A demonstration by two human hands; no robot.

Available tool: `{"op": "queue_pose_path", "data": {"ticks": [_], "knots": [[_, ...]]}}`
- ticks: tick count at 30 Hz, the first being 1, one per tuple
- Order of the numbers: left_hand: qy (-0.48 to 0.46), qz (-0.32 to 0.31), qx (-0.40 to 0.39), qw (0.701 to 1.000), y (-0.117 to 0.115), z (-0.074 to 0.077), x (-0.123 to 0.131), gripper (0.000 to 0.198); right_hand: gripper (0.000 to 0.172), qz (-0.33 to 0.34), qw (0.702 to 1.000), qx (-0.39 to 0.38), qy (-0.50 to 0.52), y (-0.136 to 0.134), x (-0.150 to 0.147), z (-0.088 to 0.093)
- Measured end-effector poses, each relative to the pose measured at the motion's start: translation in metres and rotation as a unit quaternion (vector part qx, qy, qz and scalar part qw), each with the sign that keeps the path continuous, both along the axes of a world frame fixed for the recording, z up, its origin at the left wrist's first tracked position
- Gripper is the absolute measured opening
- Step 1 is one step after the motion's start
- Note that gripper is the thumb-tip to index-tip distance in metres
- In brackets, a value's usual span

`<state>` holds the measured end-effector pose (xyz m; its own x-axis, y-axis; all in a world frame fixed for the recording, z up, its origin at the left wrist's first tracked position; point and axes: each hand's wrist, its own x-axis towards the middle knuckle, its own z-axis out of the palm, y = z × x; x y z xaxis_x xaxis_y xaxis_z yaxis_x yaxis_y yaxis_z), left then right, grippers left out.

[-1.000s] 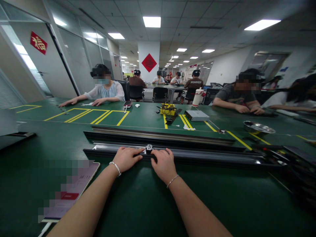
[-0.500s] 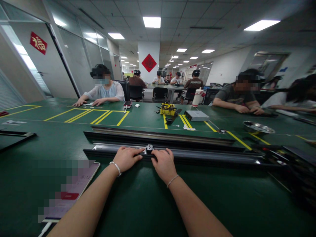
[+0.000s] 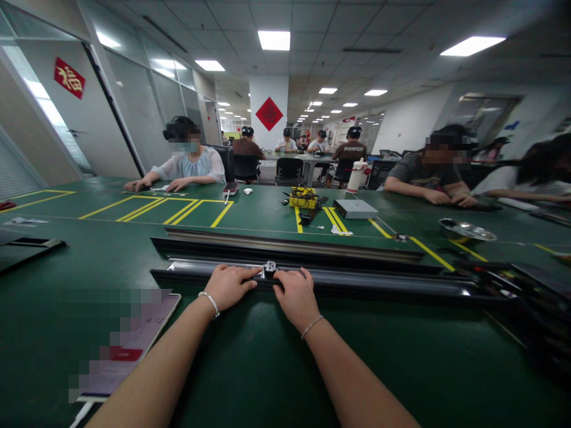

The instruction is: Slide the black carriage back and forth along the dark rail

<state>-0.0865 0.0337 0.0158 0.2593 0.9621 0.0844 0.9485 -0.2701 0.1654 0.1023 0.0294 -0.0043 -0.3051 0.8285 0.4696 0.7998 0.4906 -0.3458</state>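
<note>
A long black rail (image 3: 379,285) with a trough along its length lies crosswise on the green table in front of me. In the trough sits a small black-and-silver block (image 3: 270,269). My left hand (image 3: 229,288) is closed over the rail's front edge, its index finger pointing at the block's left side and its thumb in front. From the right, my right hand (image 3: 295,294) grips the same edge beside the block, fingers curled over and thumb at the front. The fingers partly hide the block's lower part.
A second black rail (image 3: 285,246) lies just behind. A phone (image 3: 143,333) with a white cable rests at the left. Dark parts (image 3: 526,303) crowd the right, near a metal bowl (image 3: 467,230). A yellow box (image 3: 304,197) and a grey box (image 3: 355,208) stand farther back; people sit across the table.
Both hands and the rail hold their places. Across the table at the left, a person's hand has shifted slightly.
</note>
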Motion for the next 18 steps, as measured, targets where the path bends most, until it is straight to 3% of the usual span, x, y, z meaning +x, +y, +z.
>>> {"op": "queue_pose_path", "data": {"ticks": [4, 12, 18], "knots": [[0.002, -0.002, 0.018, 1.0, -0.001, -0.001, 0.0, 0.037, 0.013, 0.001, 1.0, 0.001, -0.004, 0.0, 0.0, -0.001], [0.013, -0.048, 0.128, 0.991, -0.009, -0.011, 0.011, 0.021, 0.013, -0.004, 1.0, 0.001, -0.003, 0.001, 0.0, -0.002], [0.035, -0.052, 0.109, 0.992, -0.007, -0.011, 0.017, 0.017, 0.013, -0.001, 1.0, 0.0, -0.005, 0.0, -0.001, 0.0]]}}
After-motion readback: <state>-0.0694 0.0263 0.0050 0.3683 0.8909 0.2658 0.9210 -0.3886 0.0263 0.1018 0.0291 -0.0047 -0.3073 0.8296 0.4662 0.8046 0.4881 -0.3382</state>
